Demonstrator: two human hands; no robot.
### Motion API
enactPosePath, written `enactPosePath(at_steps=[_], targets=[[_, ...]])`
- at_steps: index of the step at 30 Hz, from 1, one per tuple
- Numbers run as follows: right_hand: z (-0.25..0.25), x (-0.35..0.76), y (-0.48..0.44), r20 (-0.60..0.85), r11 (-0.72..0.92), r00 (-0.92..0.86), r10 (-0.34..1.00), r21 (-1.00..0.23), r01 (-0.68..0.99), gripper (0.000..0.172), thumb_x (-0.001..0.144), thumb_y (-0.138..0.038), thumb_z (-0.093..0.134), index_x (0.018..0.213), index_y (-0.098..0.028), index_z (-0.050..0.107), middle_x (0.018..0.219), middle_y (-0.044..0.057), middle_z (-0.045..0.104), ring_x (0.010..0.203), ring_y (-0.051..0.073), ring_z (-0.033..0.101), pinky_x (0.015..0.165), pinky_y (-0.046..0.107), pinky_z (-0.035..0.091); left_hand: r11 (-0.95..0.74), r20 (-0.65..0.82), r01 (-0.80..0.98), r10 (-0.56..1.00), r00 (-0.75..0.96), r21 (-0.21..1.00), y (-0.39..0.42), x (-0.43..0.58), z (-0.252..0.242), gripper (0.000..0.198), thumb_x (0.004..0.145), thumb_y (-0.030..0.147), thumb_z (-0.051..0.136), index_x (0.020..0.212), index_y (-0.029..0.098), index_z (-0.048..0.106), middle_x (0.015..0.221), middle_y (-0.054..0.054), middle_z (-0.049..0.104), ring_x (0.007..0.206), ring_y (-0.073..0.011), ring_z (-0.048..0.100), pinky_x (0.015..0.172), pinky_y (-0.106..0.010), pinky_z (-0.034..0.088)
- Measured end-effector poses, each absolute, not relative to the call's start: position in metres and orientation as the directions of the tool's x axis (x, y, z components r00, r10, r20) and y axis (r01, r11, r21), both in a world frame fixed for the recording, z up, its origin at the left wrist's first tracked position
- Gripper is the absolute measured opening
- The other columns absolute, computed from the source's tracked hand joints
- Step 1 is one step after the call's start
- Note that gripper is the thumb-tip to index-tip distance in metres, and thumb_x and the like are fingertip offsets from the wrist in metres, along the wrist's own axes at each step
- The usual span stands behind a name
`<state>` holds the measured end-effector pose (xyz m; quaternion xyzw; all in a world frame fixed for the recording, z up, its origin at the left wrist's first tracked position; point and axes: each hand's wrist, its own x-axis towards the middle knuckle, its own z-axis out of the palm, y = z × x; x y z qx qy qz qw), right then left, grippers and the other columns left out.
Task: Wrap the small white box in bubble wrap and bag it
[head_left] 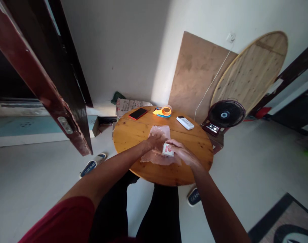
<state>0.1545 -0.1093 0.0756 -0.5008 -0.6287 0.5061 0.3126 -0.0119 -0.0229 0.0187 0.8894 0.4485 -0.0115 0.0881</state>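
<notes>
A sheet of clear pinkish bubble wrap (154,157) lies spread on the round wooden table (128,135). My left hand (156,141) rests flat on the wrap with its fingers spread. On the right side of the sheet is a small white box (168,150) with red print. My right hand (180,149) holds this box from its right side, fingers over the top edge and thumb at its face. The underside of the box is hidden.
Toward the table's back are a red-edged phone (138,114), an orange tape dispenser (164,111) and a white remote-like device (185,122). A black fan (226,114) stands right of the table; a door (42,67) is at left.
</notes>
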Motion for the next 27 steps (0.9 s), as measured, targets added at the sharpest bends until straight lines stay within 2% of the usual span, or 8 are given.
enactPosePath(at_steps=[3,6,13,18,22,27], targets=[[0.072,0.171,-0.112,-0.082,0.001,-0.23,0.97,-0.941,0.339,0.032,0.073,-0.035,0.062,0.102,-0.022,0.066,0.099,0.002,0.068,0.091,0.021,0.06,0.079,0.032,0.046,-0.593,-0.119,0.793,0.785,0.608,0.14,-0.029,-0.01,0.023,0.082,0.067,0.059,0.066,0.139,0.036,0.036,0.15,-0.011,0.033,0.134,-0.0382,0.031,0.103,-0.061,0.028],[0.062,0.179,-0.11,-0.107,-0.05,-0.173,0.979,-0.951,0.305,0.035,0.072,-0.037,0.063,0.103,-0.022,0.067,0.101,0.002,0.068,0.091,0.021,0.061,0.079,0.033,0.047,-0.615,-0.04,0.772,0.777,0.628,0.16,-0.034,-0.011,0.018,0.092,0.065,0.065,0.064,0.143,0.029,0.032,0.149,-0.014,0.033,0.136,-0.0398,0.027,0.105,-0.06,0.027],[0.029,0.178,-0.092,0.033,0.05,-0.057,0.998,-0.943,0.329,0.033,0.073,-0.036,0.06,0.102,-0.022,0.065,0.101,0.003,0.068,0.093,0.021,0.06,0.086,0.036,0.045,-0.624,0.069,0.759,0.779,0.623,0.185,-0.038,-0.021,0.004,0.105,0.066,0.074,0.058,0.149,0.022,0.02,0.152,-0.019,0.026,0.14,-0.0409,0.02,0.11,-0.058,0.019],[0.022,0.183,-0.085,0.094,0.14,-0.118,0.989,-0.862,0.488,0.03,0.079,-0.035,0.056,0.105,-0.023,0.064,0.105,0.003,0.067,0.097,0.022,0.06,0.091,0.039,0.045,-0.59,0.097,0.759,0.803,0.589,0.275,-0.049,-0.043,0.008,0.101,0.072,0.074,0.052,0.151,0.029,0.009,0.158,-0.015,0.014,0.144,-0.0369,0.014,0.111,-0.061,0.014],[0.024,0.176,-0.086,0.141,0.214,-0.167,0.976,-0.782,0.586,0.035,0.082,-0.03,0.053,0.115,-0.024,0.062,0.119,0.005,0.064,0.11,0.025,0.057,0.099,0.043,0.041,-0.599,0.075,0.744,0.791,0.607,0.296,-0.053,-0.057,0.004,0.101,0.073,0.074,0.05,0.151,0.023,0.013,0.157,-0.018,0.017,0.144,-0.0369,0.012,0.112,-0.062,0.009],[0.024,0.16,-0.083,0.208,0.297,-0.215,0.954,-0.735,0.61,0.04,0.083,-0.025,0.051,0.122,-0.026,0.06,0.13,0.006,0.059,0.121,0.026,0.051,0.107,0.046,0.033,-0.619,0.016,0.724,0.763,0.646,0.304,-0.043,-0.059,0.002,0.105,0.071,0.069,0.055,0.151,0.02,0.01,0.156,-0.018,0.02,0.145,-0.0348,0.013,0.113,-0.059,0.005]])
